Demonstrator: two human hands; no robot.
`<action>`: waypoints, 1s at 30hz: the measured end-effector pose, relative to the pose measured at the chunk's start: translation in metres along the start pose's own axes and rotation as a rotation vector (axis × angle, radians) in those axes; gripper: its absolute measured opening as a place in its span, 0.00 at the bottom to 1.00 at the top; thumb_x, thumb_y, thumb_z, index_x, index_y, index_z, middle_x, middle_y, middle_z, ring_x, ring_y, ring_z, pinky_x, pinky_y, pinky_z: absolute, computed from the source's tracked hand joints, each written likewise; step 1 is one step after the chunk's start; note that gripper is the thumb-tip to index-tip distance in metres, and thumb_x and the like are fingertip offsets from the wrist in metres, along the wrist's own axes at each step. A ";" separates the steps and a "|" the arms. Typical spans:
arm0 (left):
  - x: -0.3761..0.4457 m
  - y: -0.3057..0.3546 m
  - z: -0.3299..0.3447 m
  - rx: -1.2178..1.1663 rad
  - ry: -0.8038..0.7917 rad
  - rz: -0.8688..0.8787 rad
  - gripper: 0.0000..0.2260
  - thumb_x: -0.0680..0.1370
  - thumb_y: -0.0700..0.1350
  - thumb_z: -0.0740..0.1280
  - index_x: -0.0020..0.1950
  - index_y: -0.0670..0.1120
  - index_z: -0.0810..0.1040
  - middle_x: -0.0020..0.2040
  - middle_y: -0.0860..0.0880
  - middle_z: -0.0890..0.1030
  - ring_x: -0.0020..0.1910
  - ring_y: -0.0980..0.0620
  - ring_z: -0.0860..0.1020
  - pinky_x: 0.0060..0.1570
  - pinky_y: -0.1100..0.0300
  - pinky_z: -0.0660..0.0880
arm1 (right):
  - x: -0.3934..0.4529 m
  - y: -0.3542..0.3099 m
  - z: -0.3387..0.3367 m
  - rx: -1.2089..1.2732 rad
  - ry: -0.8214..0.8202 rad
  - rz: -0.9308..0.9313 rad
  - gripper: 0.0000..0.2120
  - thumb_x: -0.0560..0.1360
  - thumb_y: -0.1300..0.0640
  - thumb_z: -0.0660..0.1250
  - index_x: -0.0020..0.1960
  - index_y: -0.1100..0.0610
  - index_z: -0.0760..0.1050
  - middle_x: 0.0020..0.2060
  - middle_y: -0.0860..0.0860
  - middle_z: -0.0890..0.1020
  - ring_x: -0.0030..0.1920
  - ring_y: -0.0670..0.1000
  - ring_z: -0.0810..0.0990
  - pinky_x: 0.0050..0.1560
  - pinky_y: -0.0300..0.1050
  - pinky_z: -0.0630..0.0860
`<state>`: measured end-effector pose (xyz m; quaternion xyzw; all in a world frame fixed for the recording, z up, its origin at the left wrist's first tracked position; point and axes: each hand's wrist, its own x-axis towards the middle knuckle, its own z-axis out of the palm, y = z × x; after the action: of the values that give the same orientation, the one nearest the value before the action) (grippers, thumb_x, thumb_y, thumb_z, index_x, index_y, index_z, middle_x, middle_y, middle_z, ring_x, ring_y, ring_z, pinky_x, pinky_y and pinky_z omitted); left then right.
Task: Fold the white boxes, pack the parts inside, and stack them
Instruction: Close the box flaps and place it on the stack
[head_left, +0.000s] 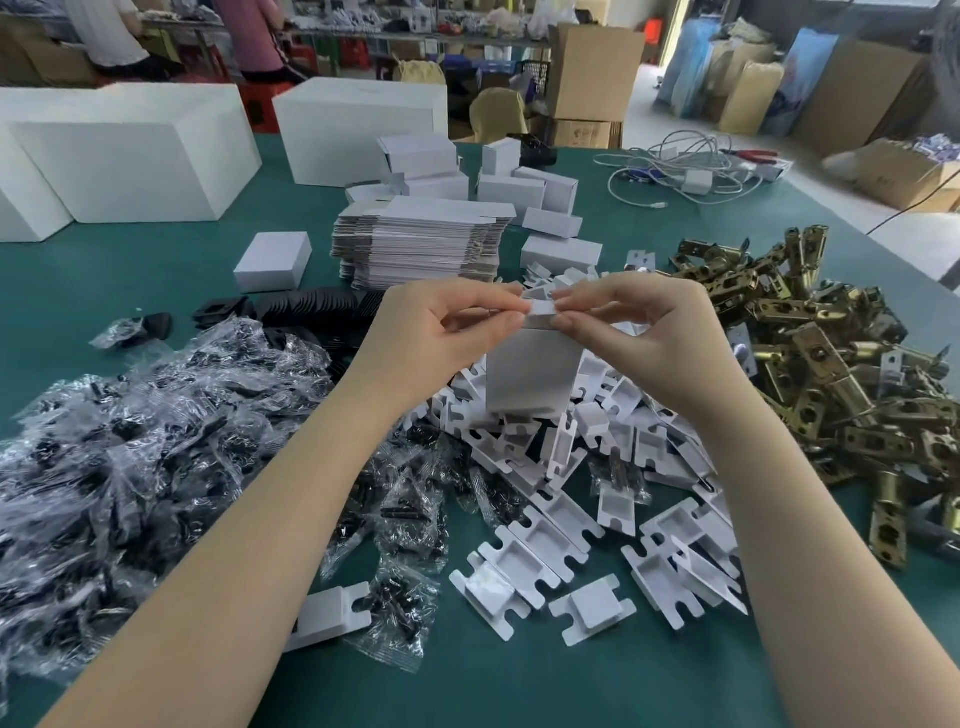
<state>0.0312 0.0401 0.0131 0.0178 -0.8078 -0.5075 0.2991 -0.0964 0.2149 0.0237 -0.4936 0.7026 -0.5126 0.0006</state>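
Now, in the head view, both hands are holding a small white cardboard box upright at the middle of the frame, above the green table. The left hand is pinching the top edge of the box from the left side with thumb and forefinger. The right hand is pinching the small top flap from the right side, its fingers curled on it. The fingertips of the two hands are almost meeting over the flap.

Under the box a heap of white folded cardboard inserts is lying, spreading to the lower right. At the left of the frame a big heap of clear plastic bags with black screws is covering the table. At the right a heap of brass-coloured metal latch parts is lying. Behind the hands, a stack of flat unfolded white boxes is standing, and just left of it one closed small white box. Several folded white boxes are lying further behind, in the upper middle. Large white foam blocks are standing at the upper left, and a bundle of white cables is lying at the upper right.
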 end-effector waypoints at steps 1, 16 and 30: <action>0.000 -0.001 0.000 -0.005 -0.001 -0.001 0.09 0.76 0.41 0.73 0.48 0.56 0.84 0.51 0.63 0.83 0.51 0.63 0.82 0.49 0.71 0.76 | -0.001 0.000 -0.001 -0.012 -0.014 0.011 0.05 0.72 0.57 0.76 0.47 0.50 0.84 0.49 0.45 0.85 0.51 0.40 0.83 0.55 0.37 0.79; 0.003 0.003 -0.004 0.501 -0.210 0.051 0.22 0.77 0.52 0.68 0.71 0.62 0.69 0.56 0.71 0.70 0.57 0.69 0.68 0.55 0.62 0.71 | 0.001 0.008 0.003 -0.044 -0.225 0.255 0.26 0.69 0.58 0.78 0.60 0.39 0.73 0.51 0.44 0.81 0.46 0.41 0.84 0.47 0.37 0.81; 0.005 -0.019 -0.013 -0.486 0.146 -0.459 0.18 0.70 0.53 0.71 0.56 0.46 0.77 0.52 0.47 0.85 0.50 0.51 0.85 0.46 0.57 0.82 | 0.000 0.022 0.030 0.230 -0.063 0.435 0.21 0.74 0.59 0.73 0.62 0.47 0.70 0.54 0.49 0.81 0.48 0.48 0.84 0.45 0.40 0.83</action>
<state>0.0286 0.0192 0.0032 0.1637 -0.6148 -0.7366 0.2295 -0.0967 0.1926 -0.0065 -0.3434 0.7288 -0.5613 0.1891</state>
